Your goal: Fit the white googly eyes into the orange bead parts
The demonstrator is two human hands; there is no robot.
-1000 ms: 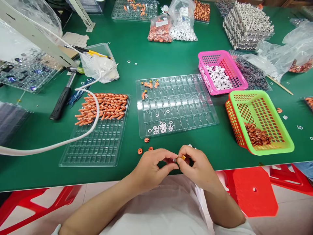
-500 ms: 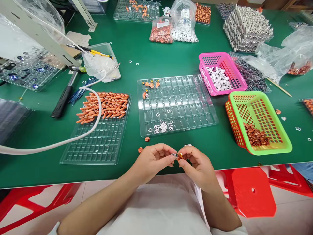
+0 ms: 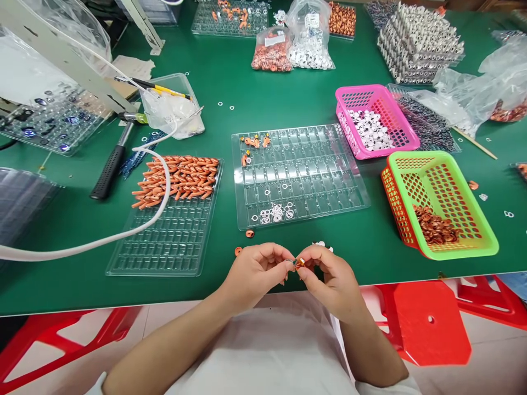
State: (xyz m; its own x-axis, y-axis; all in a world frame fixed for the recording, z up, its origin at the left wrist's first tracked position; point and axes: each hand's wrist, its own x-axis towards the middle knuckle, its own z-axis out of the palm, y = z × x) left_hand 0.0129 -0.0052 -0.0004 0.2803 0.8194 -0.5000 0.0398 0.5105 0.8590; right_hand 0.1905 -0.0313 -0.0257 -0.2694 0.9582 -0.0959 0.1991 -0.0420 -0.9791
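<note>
Head | green table (image 3: 296,101) | red stools (image 3: 432,340), pale floor (image 3: 498,356) | hands (image 3: 255,277) (image 3: 333,280) pinching small parts (image 3: 301,263)

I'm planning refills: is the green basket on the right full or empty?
Neither: the green basket is partly filled. Orange-brown pieces lie heaped towards its near end, well below the rim.

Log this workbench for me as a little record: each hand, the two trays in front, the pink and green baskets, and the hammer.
Left hand: pinching a small pale ring
Right hand: pinching a small orange-yellow part
Middle tray: orange pieces far left; white rings mostly near left
Left tray: orange parts across its far portion
Pink basket: white pieces
Green basket: copper-coloured pieces
Hammer: lying left of the left tray
</note>
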